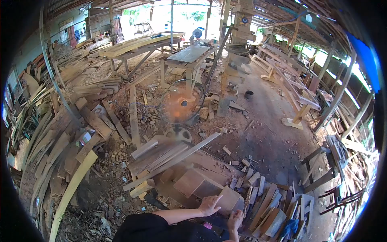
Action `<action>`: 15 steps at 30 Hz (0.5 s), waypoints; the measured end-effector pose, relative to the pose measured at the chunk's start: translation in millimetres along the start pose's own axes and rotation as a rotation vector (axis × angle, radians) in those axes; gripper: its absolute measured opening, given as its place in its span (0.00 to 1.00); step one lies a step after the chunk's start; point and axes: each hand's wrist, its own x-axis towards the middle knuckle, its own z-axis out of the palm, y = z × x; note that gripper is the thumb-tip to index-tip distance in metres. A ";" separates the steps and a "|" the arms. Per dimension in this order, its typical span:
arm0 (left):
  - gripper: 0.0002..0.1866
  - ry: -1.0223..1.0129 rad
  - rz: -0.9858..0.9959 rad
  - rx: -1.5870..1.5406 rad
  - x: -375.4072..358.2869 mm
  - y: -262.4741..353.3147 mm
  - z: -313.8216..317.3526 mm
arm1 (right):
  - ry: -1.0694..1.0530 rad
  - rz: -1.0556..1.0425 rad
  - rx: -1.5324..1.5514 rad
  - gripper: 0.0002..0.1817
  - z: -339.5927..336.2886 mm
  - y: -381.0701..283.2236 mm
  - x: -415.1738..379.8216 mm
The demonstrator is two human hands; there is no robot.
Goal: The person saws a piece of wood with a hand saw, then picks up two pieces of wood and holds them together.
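Note:
My left hand (209,205) lies at the left edge of a short, flat wooden board (230,197), with its fingers stretched out. At the board's near right corner is my right hand (235,221), its fingers curled against the edge. What lies under those fingers is partly hidden. Just beyond my left hand, more brown wooden pieces (189,182) rest side by side on a low surface. Right of my hands, several cut wood offcuts (264,209) lean together in a row.
A round caged fan (182,103) stands ahead, its blades blurred. Long wooden strips (173,161) lie in front of it. Workbenches (189,53) stand farther back. Stacked planks (52,157) fill the left side, and a wooden frame (288,80) stands at right. Scraps and sawdust cover the floor.

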 end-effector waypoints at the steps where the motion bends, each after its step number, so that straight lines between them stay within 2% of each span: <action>1: 0.36 0.043 0.008 -0.055 -5.0 -4.7 -6.4 | -0.002 0.003 -0.005 0.16 4.8 -11.0 -0.9; 2: 0.36 0.034 0.009 -0.059 -8.3 -10.4 -13.4 | -0.049 -0.017 0.016 0.19 9.2 -21.3 -3.0; 4: 0.36 0.284 0.058 -0.023 -9.9 -19.8 -36.9 | -0.082 -0.011 0.037 0.23 17.2 -27.4 -10.0; 6: 0.36 0.258 0.051 -0.047 -9.8 -34.8 -57.0 | -0.012 -0.047 -0.040 0.28 28.7 -21.6 -11.7; 8: 0.37 0.397 -0.126 0.173 -11.1 -49.8 -67.2 | 0.019 -0.061 -0.041 0.28 31.5 -18.1 -13.5; 9: 0.37 0.384 -0.113 0.167 -11.7 -60.3 -68.8 | 0.010 -0.003 -0.035 0.28 30.5 -24.6 -14.0; 11: 0.40 0.348 -0.360 0.254 -12.2 -79.7 -68.6 | 0.011 0.068 -0.034 0.29 30.1 -25.9 -20.2; 13: 0.41 0.291 -0.325 0.245 -15.0 -88.1 -75.1 | -0.048 0.181 0.050 0.29 37.3 -20.6 -19.6; 15: 0.43 0.232 -0.317 0.221 -16.1 -92.3 -76.6 | -0.041 0.205 0.067 0.30 45.0 -12.0 -20.2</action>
